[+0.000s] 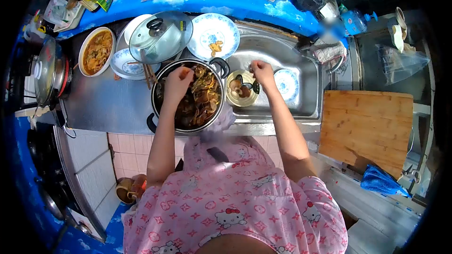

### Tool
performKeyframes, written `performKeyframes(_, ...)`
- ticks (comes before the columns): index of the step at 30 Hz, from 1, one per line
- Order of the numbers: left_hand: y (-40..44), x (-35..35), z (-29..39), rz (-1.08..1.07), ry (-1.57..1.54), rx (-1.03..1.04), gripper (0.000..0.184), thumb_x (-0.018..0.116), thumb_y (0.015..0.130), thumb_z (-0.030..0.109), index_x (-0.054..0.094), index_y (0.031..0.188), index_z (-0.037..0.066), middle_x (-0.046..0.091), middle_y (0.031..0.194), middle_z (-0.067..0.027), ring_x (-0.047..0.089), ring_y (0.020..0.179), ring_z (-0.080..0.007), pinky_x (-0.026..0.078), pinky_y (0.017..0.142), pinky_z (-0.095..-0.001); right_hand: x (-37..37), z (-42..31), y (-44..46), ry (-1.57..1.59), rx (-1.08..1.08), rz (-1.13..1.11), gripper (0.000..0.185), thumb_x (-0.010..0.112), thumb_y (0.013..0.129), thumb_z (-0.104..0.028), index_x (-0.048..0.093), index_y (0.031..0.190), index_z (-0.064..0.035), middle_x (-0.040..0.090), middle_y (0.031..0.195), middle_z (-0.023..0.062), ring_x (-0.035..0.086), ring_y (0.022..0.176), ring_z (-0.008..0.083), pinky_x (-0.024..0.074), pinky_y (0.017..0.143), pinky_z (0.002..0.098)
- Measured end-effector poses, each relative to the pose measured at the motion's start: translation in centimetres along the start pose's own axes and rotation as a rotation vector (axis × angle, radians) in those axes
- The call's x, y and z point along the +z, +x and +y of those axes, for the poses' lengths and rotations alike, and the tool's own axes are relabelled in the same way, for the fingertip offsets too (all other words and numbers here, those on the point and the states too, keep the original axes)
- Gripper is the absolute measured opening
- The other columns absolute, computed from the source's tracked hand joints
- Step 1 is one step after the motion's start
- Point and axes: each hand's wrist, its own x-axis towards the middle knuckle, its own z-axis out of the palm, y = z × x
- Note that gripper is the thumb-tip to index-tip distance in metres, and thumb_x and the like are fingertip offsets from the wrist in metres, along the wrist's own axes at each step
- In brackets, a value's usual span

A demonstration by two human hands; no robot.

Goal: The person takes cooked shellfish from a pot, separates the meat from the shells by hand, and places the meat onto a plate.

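Note:
My left hand (179, 82) is over the pot (151, 98), its fingers pinched together near a small reddish bit I cannot make out clearly. The pot holds brown cooked food (206, 95) with pieces of shell in it. To the right, my right hand (263, 74) pinches a dark mussel shell (255, 86) at the rim of a small yellowish bowl (232, 99). Several brown and dark shells (241, 87) lie in that bowl, which sits at the left side of the sink (308, 108).
Behind the pot, a glass lid (167, 44) rests beside a patterned plate (200, 30) with food scraps. Chopsticks (149, 76) lie left of the pot. A dish of noodle-like food (97, 51) stands farther left. Another plate (288, 86) is in the sink; a cutting board (367, 124) lies right.

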Motion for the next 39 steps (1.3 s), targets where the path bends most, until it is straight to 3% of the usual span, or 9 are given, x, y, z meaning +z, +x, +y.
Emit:
performKeyframes(4,-3.4,-0.5,-0.2,0.005,0.173,0.131,0.014,0.064,0.079,0.015,0.064,0.086,0.003,0.063,0.076,-0.0093,0.06,0.067,-0.0195,0.046,0.061,-0.0311,0.3,1.5,-3.4,-0.322,-0.123,0.071,0.02,0.06,0.083,-0.017,0.066,0.097,-0.0035,0.067,0.077,0.0132,0.064,0.065,0.023,0.0493,0.062,0.0343)
performKeyframes(7,-4.6,-0.9,0.7,-0.013,0.277,0.114,0.014,0.065,0.077,0.015,0.065,0.087,0.006,0.06,0.078,-0.0075,0.058,0.068,-0.024,0.047,0.063,-0.0331,1.2,-2.1,-6.9,-0.233,-0.173,0.062,0.019,0.059,0.081,-0.013,0.065,0.097,-0.0052,0.065,0.077,0.0156,0.063,0.068,0.0268,0.0492,0.065,0.0346)
performKeyframes(13,-5.9,-2.8,-1.0,0.016,0.511,0.327,0.021,0.067,0.079,0.017,0.061,0.091,0.002,0.057,0.077,-0.0114,0.057,0.068,-0.0269,0.046,0.063,-0.0355,6.2,-8.1,-14.0,-0.286,-0.495,-0.051,0.015,0.064,0.077,-0.011,0.067,0.09,-0.0056,0.064,0.077,0.0105,0.061,0.065,0.0205,0.0485,0.062,0.0312)
performKeyframes(18,-7.7,-3.9,-0.7,0.036,0.523,0.096,0.034,0.063,0.083,0.031,0.056,0.092,-0.001,0.059,0.079,-0.0175,0.058,0.074,-0.0327,0.046,0.066,-0.0407,11.9,-9.7,-15.8,-0.65,-0.606,-0.091,0.026,0.065,0.077,-0.027,0.066,0.096,-0.0093,0.061,0.079,0.0094,0.063,0.077,0.0274,0.0503,0.065,0.0377)
performKeyframes(19,-8.0,-3.9,-0.9,0.012,0.533,0.027,0.038,0.062,0.083,0.035,0.055,0.093,-0.001,0.06,0.083,-0.019,0.059,0.078,-0.0348,0.046,0.068,-0.0425,13.0,-9.4,-15.6,-0.69,-0.628,-0.086,0.02,0.064,0.076,-0.026,0.064,0.081,-0.0065,0.063,0.08,0.0131,0.064,0.076,0.0289,0.0517,0.062,0.0386)
performKeyframes(22,-9.7,-3.6,-0.9,-0.052,0.589,-0.065,0.053,0.06,0.083,0.044,0.053,0.101,-0.005,0.062,0.092,-0.0254,0.06,0.086,-0.0409,0.048,0.074,-0.046,14.9,-8.4,-14.6,-0.909,-0.544,-0.165,0.02,0.062,0.077,-0.024,0.062,0.077,-0.0045,0.064,0.077,0.0128,0.065,0.072,0.0297,0.0518,0.06,0.0392)
performKeyframes(31,-9.2,-3.1,1.0,0.189,0.427,0.254,0.025,0.048,0.09,0.02,0.053,0.085,-0.003,0.059,0.071,-0.0244,0.058,0.067,-0.0412,0.045,0.06,-0.0479,11.5,-14.1,-17.1,-0.372,-0.563,0.168,0.02,0.052,0.087,-0.02,0.053,0.08,-0.0011,0.058,0.063,0.0228,0.059,0.059,0.0397,0.0476,0.055,0.0481)
performKeyframes(34,-8.5,-3.6,1.9,0.191,0.422,0.415,0.025,0.05,0.089,0.021,0.054,0.091,-0.003,0.059,0.071,-0.0242,0.058,0.064,-0.0408,0.047,0.058,-0.047,11.5,-14.1,-16.6,-0.326,-0.645,0.229,0.02,0.05,0.088,-0.019,0.054,0.081,-0.0008,0.058,0.062,0.023,0.058,0.059,0.0404,0.0471,0.054,0.0483)
performKeyframes(39,-7.8,-3.8,1.8,0.169,0.425,0.527,0.025,0.048,0.091,0.021,0.055,0.082,-0.002,0.058,0.065,-0.0235,0.057,0.06,-0.0408,0.046,0.055,-0.0471,10.4,-14.8,-16.4,-0.454,-0.608,0.238,0.019,0.049,0.087,-0.019,0.054,0.081,-0.0016,0.059,0.061,0.0203,0.06,0.057,0.0378,0.0485,0.053,0.047)
